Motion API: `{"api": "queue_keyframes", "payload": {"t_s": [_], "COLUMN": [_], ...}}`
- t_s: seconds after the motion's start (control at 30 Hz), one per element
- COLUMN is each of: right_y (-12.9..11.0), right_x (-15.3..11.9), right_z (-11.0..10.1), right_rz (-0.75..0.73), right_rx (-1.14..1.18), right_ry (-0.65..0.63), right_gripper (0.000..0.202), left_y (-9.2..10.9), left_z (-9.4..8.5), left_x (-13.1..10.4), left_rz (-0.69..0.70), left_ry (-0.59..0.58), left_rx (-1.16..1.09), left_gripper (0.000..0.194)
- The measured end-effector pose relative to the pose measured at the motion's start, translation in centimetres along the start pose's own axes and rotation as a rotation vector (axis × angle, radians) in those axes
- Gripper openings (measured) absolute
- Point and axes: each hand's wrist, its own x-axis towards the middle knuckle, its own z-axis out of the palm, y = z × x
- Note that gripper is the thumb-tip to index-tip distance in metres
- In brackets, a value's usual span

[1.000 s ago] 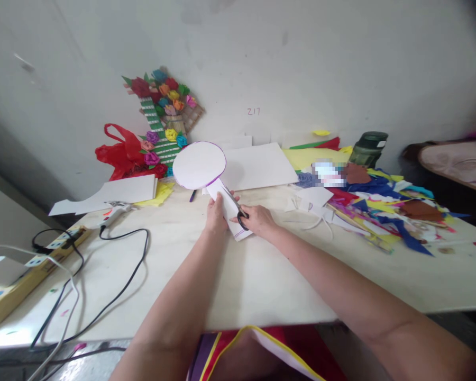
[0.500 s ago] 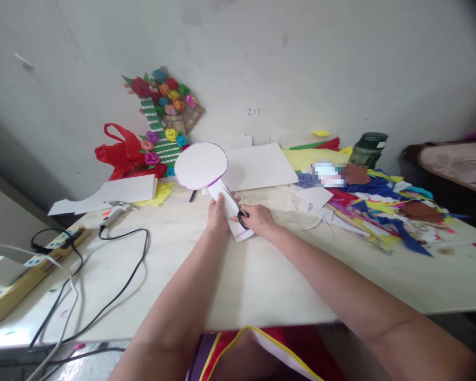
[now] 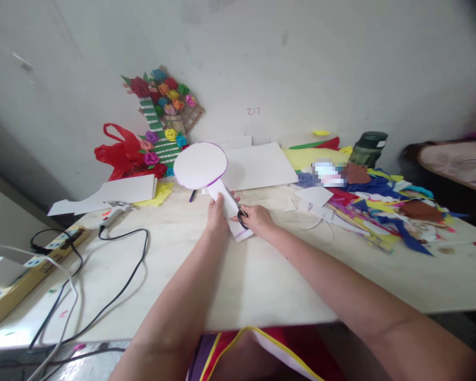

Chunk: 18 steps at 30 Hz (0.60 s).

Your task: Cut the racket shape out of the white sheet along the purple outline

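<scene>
A white paper shape [image 3: 200, 165] with a round top and a strip-like handle, edged in purple line, is held above the table. My left hand [image 3: 218, 213] grips the handle, thumb on top. My right hand [image 3: 257, 218] is closed on black-handled scissors [image 3: 243, 217], whose blades lie along the right edge of the handle and point up toward the round part. The handle's lower end, marked with purple lines, shows below both hands.
White sheets [image 3: 257, 165] lie behind. Colourful scraps [image 3: 381, 206] and a green bottle [image 3: 368, 150] are right. A glue gun [image 3: 115, 212], power strip [image 3: 59, 243], cables, red bag [image 3: 119, 153] and paper flowers [image 3: 170, 135] are left.
The scissor blades have closed together slightly along the handle's edge. Both hands stay in nearly the same place.
</scene>
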Motion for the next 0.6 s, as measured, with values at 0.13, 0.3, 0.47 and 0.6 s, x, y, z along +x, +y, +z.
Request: {"api": "queue_keyframes", "payload": {"t_s": [0.13, 0.3, 0.47, 0.6], "right_y": [0.07, 0.16, 0.24, 0.1], "right_x": [0.0, -0.14, -0.42, -0.48], "right_z": [0.15, -0.14, -0.23, -0.37], "right_rz": [-0.007, -0.007, -0.04, -0.038], "right_rx": [0.0, 0.019, 0.032, 0.034], "right_ry": [0.013, 0.008, -0.005, -0.014], "right_gripper": [0.039, 0.037, 0.037, 0.035], "left_y": [0.05, 0.39, 0.93, 0.9], "left_z": [0.11, -0.21, -0.7, -0.76], "left_x": [-0.04, 0.28, 0.67, 0.7], "left_rz": [-0.017, -0.061, 0.03, 0.059], "left_ry": [0.011, -0.027, 0.054, 0.05], "left_rx": [-0.007, -0.051, -0.034, -0.048], "left_gripper": [0.036, 0.033, 0.031, 0.032]}}
